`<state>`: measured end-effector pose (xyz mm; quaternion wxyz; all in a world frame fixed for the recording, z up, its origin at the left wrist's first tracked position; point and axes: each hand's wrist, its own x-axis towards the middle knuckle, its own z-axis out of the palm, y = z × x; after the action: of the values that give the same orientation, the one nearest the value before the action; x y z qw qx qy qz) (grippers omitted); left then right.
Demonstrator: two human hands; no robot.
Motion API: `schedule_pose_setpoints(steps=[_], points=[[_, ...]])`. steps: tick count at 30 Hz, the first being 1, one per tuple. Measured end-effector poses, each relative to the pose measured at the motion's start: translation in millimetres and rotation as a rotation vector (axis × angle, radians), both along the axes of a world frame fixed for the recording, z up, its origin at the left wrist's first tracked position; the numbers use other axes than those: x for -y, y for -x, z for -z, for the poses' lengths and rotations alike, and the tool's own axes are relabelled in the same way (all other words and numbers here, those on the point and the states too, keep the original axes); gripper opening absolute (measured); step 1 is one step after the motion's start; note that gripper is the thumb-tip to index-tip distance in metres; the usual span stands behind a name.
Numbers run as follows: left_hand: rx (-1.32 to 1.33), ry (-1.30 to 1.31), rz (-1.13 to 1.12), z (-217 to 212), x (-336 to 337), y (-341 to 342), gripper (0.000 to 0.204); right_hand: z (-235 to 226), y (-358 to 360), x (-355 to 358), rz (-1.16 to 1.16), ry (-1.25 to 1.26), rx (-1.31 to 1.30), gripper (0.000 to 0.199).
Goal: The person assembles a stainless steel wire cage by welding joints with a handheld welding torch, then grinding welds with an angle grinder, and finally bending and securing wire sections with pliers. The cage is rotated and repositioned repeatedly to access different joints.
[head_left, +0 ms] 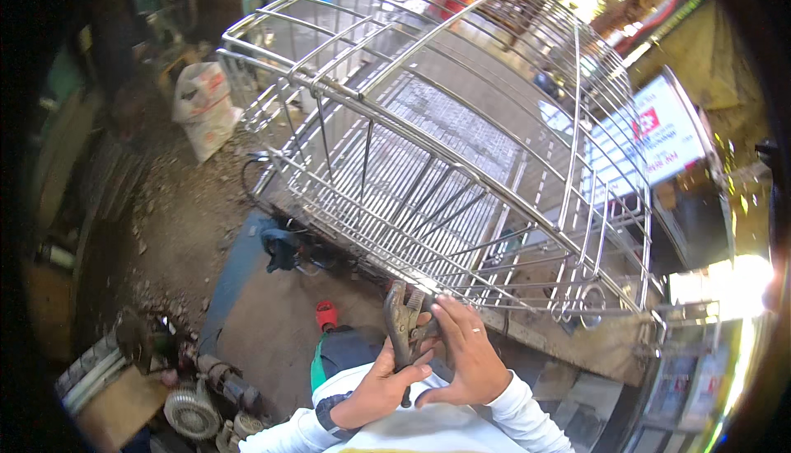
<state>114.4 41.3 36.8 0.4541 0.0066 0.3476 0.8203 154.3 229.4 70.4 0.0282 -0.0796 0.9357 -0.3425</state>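
My left hand [375, 389] grips the handles of dark metal locking pliers [401, 321], held upright close to my chest. My right hand [468, 354] touches the pliers' upper part with its fingers, a ring on one finger. The jaws point up toward the lower bar of a large steel cage frame [428, 148], made of welded rods and curved tubes, that fills the middle of the view. Both sleeves are white.
A white sack [204, 103] stands on the dirt floor at the left. A blue power tool [280, 248] and a small red object [327, 314] lie near the frame's base. Motors and scrap [198, 399] sit at the lower left. A white signboard [659, 136] is at the right.
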Motion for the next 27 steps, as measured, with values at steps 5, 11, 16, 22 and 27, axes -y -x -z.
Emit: schedule_pose_setpoints(steps=[5,11,16,22,27], points=[[-0.220,-0.111,0.210,-15.8,17.1,34.6,0.075,-30.5,17.9,47.1,0.159,-0.140,-0.011,0.124],[-0.550,-0.279,0.429,-43.4,17.7,83.6,0.063,-95.5,9.0,60.5,0.312,-0.544,-0.127,0.102],[-0.672,-0.477,0.415,-79.4,-10.1,99.0,0.070,-163.3,5.7,58.0,0.308,-0.863,-0.251,0.095],[-0.379,-0.623,0.306,-111.3,-45.8,99.6,0.057,-216.7,35.1,42.7,0.261,-1.016,-0.245,0.084],[-0.254,-0.650,0.254,-130.4,-56.1,101.9,0.041,-238.5,58.1,28.3,0.154,-1.015,-0.278,0.073]])
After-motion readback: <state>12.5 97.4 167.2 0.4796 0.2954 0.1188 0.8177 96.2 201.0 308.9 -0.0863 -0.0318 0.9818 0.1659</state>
